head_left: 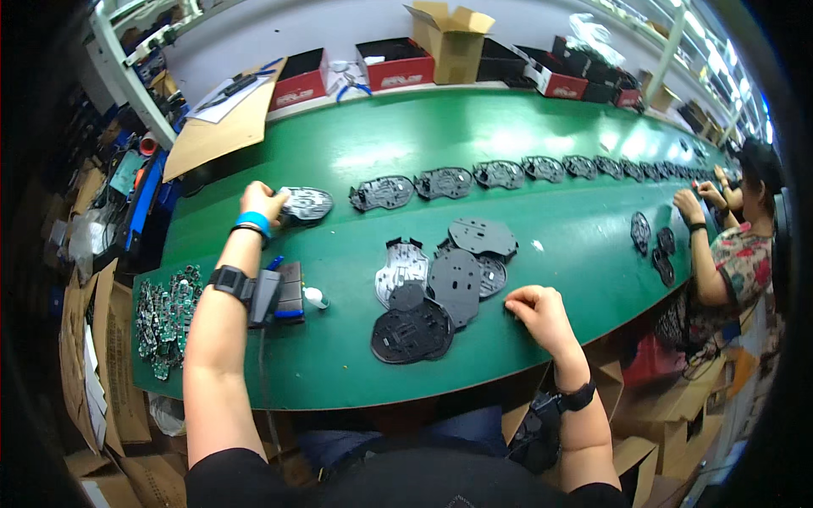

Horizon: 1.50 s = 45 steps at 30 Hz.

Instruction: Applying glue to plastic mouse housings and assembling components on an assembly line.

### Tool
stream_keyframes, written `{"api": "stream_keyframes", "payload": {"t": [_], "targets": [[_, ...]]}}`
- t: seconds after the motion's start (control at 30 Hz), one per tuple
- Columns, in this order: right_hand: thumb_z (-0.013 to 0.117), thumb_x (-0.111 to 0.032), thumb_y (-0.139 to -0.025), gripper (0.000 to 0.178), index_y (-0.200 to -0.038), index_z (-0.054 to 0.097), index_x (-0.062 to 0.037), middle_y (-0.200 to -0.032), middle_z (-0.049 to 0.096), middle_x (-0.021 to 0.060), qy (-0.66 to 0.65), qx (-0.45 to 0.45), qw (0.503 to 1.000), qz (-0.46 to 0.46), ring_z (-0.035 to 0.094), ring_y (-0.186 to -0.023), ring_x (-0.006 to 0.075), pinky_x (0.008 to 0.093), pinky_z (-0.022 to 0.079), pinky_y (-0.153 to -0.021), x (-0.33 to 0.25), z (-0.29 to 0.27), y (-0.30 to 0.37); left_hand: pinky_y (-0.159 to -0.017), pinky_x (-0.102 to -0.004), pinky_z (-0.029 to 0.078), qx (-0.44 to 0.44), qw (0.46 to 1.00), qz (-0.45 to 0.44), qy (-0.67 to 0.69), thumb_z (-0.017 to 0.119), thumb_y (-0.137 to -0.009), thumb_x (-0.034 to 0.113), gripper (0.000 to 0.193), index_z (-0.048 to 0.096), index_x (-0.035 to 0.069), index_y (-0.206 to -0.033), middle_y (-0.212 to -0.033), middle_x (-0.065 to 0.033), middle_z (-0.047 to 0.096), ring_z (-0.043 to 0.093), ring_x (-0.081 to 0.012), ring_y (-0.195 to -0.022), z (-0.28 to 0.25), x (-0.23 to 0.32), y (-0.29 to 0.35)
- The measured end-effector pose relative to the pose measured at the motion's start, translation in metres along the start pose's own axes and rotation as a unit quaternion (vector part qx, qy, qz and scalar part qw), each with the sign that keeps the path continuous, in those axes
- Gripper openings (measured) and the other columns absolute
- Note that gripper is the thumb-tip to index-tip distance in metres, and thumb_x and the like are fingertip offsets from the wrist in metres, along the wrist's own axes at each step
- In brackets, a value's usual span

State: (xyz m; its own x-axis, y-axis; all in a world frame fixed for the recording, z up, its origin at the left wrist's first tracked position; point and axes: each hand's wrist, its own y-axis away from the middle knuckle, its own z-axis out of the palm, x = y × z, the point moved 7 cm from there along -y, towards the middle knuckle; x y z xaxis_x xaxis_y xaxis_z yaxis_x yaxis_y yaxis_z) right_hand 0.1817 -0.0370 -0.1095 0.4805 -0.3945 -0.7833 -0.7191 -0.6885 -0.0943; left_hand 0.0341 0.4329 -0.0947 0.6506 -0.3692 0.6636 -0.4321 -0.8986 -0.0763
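My left hand (262, 203), with a blue band at the wrist, grips the left end of a black plastic housing shell (308, 204) on the green table. Its fingers are closed on that edge. My right hand (540, 315) hovers over the near part of the table with thumb and fingertips pinched together; what they hold, if anything, is too small to make out. Left of it lies a loose pile of dark housing plates (455, 286), overlapping one another, with a paler-looking open shell (401, 269) at its left side.
A row of similar shells (443, 182) runs rightward along the green table (356, 372). Circuit boards (169, 317) heap at left, beside a small white bottle (316, 297). Red boxes (398, 72), a carton (450, 51) and pliers (352, 86) stand behind. Another person (728, 262) works at right.
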Motion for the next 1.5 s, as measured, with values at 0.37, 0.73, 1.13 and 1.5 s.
{"api": "stream_keyframes", "payload": {"t": [0.37,0.73,1.13,1.5], "targets": [[0.058,-0.005,-0.078,0.01,-0.083,0.062,0.0021,-0.068,0.058,0.0021,-0.299,0.003,0.945,0.131,0.053,-0.059,0.0059,0.0175,0.041,-0.052,0.045,-0.007,0.008,-0.052,-0.0262,0.051,-0.238,0.916,0.108,0.304,0.07,-0.07,0.016,0.035,0.052,0.001,-0.096,-0.077,-0.0101,0.06,0.06,-0.0158,-0.072,-0.012,0.13,0.161],[0.06,-0.002,-0.076,0.005,-0.08,0.06,0.0011,-0.073,0.058,0.0007,-0.287,-0.072,0.954,0.047,0.052,-0.064,0.0055,0.0173,0.04,-0.056,-0.017,-0.022,0.04,-0.05,-0.0215,0.048,-0.425,0.849,0.138,0.283,0.074,-0.066,0.013,0.039,0.055,0.002,-0.098,-0.081,-0.0065,0.057,0.055,-0.0107,-0.07,0.101,0.166,0.256],[0.064,-0.002,-0.07,0.007,-0.077,0.062,-0.0042,-0.076,0.048,0.0023,-0.119,-0.071,0.989,-0.048,0.048,-0.066,0.0108,0.0233,0.039,-0.057,-0.035,-0.011,0.038,-0.05,-0.0216,0.048,-0.467,0.833,0.139,0.263,0.074,-0.066,0.018,0.042,0.057,0.003,-0.101,-0.093,-0.0142,0.056,0.055,-0.0127,-0.074,0.113,0.163,0.264],[0.065,-0.002,-0.067,0.008,-0.074,0.062,-0.0047,-0.073,0.048,0.0037,-0.075,-0.071,0.991,-0.088,0.05,-0.069,0.0158,0.0258,0.04,-0.061,-0.042,-0.009,0.038,-0.048,-0.0239,0.05,-0.473,0.822,0.16,0.275,0.074,-0.066,0.02,0.042,0.057,0.002,-0.1,-0.093,-0.0188,0.054,0.056,-0.015,-0.066,0.112,0.165,0.264]]}}
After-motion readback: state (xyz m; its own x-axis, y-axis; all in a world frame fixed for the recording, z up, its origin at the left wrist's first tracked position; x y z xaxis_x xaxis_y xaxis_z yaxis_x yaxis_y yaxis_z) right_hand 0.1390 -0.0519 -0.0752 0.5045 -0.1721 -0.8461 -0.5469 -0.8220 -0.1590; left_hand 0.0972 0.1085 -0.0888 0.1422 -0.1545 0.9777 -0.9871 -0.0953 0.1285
